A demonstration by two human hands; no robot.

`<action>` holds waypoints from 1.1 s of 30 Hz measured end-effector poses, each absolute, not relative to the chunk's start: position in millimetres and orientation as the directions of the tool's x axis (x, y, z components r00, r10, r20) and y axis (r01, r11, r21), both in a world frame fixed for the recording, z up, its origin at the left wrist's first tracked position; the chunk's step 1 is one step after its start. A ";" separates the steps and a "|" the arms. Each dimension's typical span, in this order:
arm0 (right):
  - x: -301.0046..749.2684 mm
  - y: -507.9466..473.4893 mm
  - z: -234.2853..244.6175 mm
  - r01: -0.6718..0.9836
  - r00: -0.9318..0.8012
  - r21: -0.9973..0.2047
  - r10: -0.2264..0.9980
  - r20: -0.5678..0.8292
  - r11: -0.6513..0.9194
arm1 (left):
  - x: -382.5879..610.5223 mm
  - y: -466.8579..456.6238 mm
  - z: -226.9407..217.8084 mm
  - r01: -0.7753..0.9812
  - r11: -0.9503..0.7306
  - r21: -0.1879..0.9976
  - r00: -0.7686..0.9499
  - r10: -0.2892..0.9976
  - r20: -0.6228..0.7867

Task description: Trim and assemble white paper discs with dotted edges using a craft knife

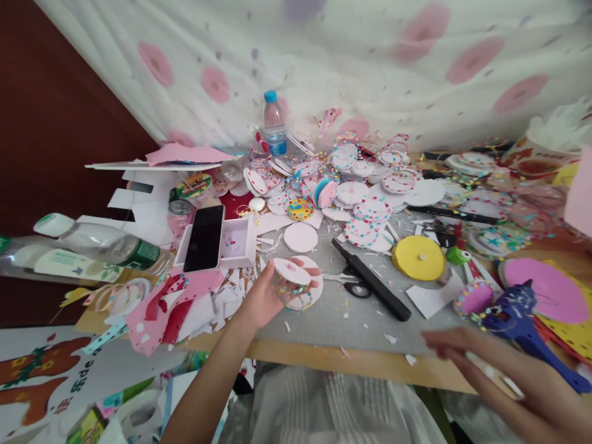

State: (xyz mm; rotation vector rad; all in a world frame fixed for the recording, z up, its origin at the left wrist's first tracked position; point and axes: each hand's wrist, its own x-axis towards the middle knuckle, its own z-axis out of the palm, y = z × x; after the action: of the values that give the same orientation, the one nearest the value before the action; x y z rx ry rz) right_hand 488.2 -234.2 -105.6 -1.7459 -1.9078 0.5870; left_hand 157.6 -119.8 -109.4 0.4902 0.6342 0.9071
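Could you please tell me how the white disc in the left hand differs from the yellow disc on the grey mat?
The white disc has a pink mark, while the yellow disc has a pale spot. The white disc looks smaller than the yellow disc. The white disc is in the left hand; the yellow disc lies on the grey mat. Both are round.

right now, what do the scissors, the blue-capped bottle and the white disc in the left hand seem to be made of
Scissors: smooth grey blades, likely metal; dark handles, probably plastic. Blue-capped bottle: probably glossy plastic, since its wall is see-through and catches light. White disc in the left hand: looks like matte card or paper, flat and without shine, though foam is possible.
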 end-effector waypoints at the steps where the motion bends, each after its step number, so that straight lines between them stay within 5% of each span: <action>1: 478.1 -212.3 -102.7 0.781 -0.178 -0.609 0.984 -0.002 0.139 | 161.6 -112.5 -109.2 -0.556 0.541 0.631 0.484 0.828 -0.283; 4: 451.5 -154.2 -115.3 0.847 -0.211 -0.456 0.961 0.181 0.272 | 171.7 -93.3 -111.1 -0.518 0.593 0.617 0.566 0.778 -0.273; 8: 440.3 -124.6 -148.8 0.868 -0.315 -0.369 0.943 0.112 0.333 | 175.3 -78.4 -119.7 -0.503 0.671 0.545 0.620 0.719 -0.313; 14: 449.2 -131.0 -136.7 0.747 -0.244 -0.632 0.969 0.027 0.206 | 172.0 -74.9 -141.0 -0.525 0.727 0.443 0.652 0.678 -0.340; 20: 397.2 -105.9 -107.9 0.378 -0.192 -0.912 0.950 -0.245 -0.158 | 173.3 -80.9 -144.1 -0.429 0.699 0.573 0.617 0.690 -0.380; 25: 360.4 -93.1 -113.7 0.148 -0.322 -0.936 0.880 -0.350 -0.319 | 174.3 -83.6 -144.8 -0.360 0.628 0.690 0.536 0.744 -0.398; 33: 360.4 -95.5 -123.1 0.042 -0.290 -0.944 0.900 -0.326 -0.328 | 175.0 -86.1 -147.9 -0.297 0.600 0.743 0.597 0.724 -0.346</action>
State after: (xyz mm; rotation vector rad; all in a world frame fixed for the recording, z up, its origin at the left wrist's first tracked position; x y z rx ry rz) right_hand 360.4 -95.5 -123.1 -1.2940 -1.2431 1.6915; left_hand 175.0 -86.1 -147.9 0.6899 0.6950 0.6507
